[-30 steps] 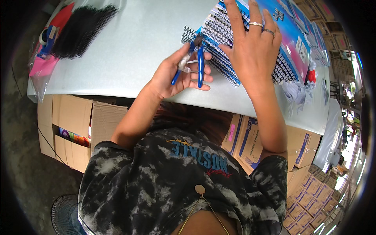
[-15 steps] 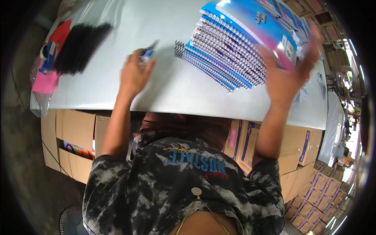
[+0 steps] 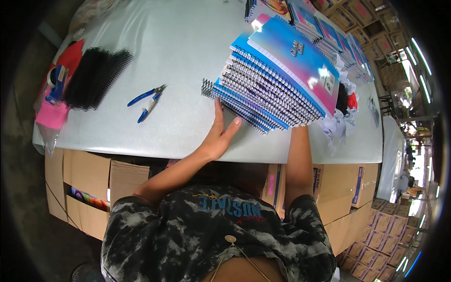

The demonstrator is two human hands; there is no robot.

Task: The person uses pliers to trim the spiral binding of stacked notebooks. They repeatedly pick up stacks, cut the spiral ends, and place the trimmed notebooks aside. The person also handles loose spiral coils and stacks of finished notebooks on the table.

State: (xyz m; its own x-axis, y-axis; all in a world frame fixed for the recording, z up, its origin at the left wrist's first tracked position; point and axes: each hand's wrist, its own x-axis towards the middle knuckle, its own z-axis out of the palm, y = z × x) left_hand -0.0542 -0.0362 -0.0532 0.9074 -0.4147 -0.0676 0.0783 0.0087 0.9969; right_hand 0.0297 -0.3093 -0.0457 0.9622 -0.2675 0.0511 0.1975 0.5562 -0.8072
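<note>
A thick stack of spiral-bound notebooks (image 3: pixel 277 84) with blue and pink covers sits tilted in front of me, its coil edges fanned toward me. A loose end of coil sticks out at its lower left. My left hand (image 3: pixel 220 140) is at that lower left edge, index finger stretched along the coils, thumb apart from it, the other fingers partly hidden under the stack. My right forearm (image 3: pixel 301 155) reaches up to the near right side, where the notebooks hide the hand. Blue-handled cutting pliers (image 3: pixel 149 101) lie on the table to the left, jaws spread, untouched.
A bundle of black plastic coils (image 3: pixel 96 77) lies at the left, beside a blue tape dispenser (image 3: pixel 57 84) and pink and red sheets. More notebook stacks (image 3: pixel 324 35) stand at the far right. Crumpled white material (image 3: pixel 336 127) lies right of the stack. Cardboard boxes (image 3: pixel 87 174) fill the space below the tabletop.
My left hand has put the pliers down on the table and moved right to the notebooks. My right hand has gone from above the stack's right side to behind its near edge.
</note>
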